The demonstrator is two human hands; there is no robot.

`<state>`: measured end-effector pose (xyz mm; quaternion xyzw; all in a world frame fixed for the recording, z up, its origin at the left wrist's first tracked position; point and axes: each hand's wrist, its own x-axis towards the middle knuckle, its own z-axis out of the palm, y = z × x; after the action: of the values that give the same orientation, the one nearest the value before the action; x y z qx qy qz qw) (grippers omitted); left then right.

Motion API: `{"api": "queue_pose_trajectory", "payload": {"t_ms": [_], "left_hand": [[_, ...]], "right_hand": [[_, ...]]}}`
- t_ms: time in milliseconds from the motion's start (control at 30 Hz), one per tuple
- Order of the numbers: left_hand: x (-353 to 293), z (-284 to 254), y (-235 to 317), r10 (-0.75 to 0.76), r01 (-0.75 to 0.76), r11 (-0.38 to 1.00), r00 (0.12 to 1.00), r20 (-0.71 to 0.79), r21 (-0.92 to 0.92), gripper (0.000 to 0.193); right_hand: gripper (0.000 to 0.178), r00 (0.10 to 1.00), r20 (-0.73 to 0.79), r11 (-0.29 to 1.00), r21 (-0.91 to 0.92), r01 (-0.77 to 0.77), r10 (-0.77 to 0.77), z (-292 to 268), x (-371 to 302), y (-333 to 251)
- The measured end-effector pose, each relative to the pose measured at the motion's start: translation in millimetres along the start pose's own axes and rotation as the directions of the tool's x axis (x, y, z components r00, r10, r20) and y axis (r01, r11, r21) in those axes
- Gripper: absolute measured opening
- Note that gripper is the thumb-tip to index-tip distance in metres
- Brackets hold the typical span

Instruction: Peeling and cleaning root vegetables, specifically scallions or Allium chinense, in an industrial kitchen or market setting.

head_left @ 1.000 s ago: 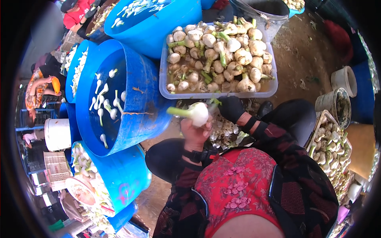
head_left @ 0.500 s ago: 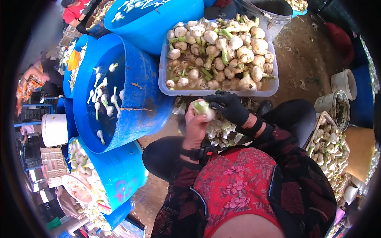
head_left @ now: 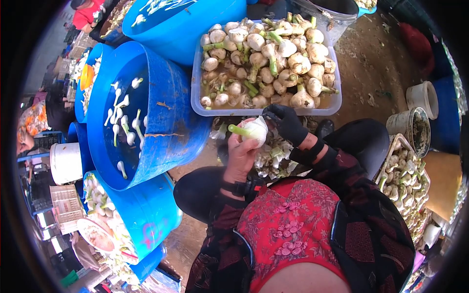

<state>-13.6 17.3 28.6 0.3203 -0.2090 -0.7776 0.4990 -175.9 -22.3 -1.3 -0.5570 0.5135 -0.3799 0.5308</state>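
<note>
My bare left hand (head_left: 240,155) is wrapped round a white garlic bulb (head_left: 255,131), whose short green stem points left. On my right hand (head_left: 289,128) is a black glove with bare fingertips hard to make out; its fingers pinch at the bulb's right side, where the papery outer skin lifts. Just beyond both hands stands a clear plastic tub (head_left: 200,108) heaped with dirty garlic bulbs (head_left: 299,63), some lying in brown water. Peeled-off garlic skins (head_left: 273,160) are piled below my hands, between my knees.
To the left, a blue barrel (head_left: 188,105) holds water with cleaned garlic floating in it. Another blue barrel (head_left: 151,210) heaped with garlic stands nearer. On the right are a garlic-filled crate (head_left: 401,178) and a dirty bucket (head_left: 414,128). A person in red (head_left: 84,17) sits at far left.
The bulb has been turned so its green stem now points left. My right fingers have shifted slightly up along its side, and the skin there stands away more.
</note>
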Motion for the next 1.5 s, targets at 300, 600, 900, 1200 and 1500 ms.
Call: {"api": "queue_pose_trajectory", "payload": {"t_ms": [300,600,900,1200,1500], "left_hand": [[-2,-9,-9,0.121,-0.099,0.985,0.98,-0.161,0.139,0.057],[2,-4,-10,-0.021,0.02,0.999,0.999,0.032,0.025,0.059],[16,-40,-24,-0.116,-0.009,0.902,0.959,-0.26,-0.433,0.034],[18,-32,-3,0.02,-0.177,0.807,0.961,-0.274,-0.563,0.028],[13,-16,-21,0.457,-0.461,0.887,0.88,-0.13,-0.004,0.016]], "right_hand": [[0.017,0.934,-0.033,0.893,-0.309,0.328,-0.355,6,-8,-17],[0.009,0.984,-0.161,0.975,0.194,0.107,-0.076,1,2,-11],[0.012,0.795,0.082,0.77,-0.203,0.604,-0.601,-3,-10,-33],[0.037,0.946,0.227,0.952,0.253,0.174,-0.233,-27,-11,-40],[0.018,0.926,0.129,0.785,-0.497,0.369,-0.354,17,-26,-28]]}}
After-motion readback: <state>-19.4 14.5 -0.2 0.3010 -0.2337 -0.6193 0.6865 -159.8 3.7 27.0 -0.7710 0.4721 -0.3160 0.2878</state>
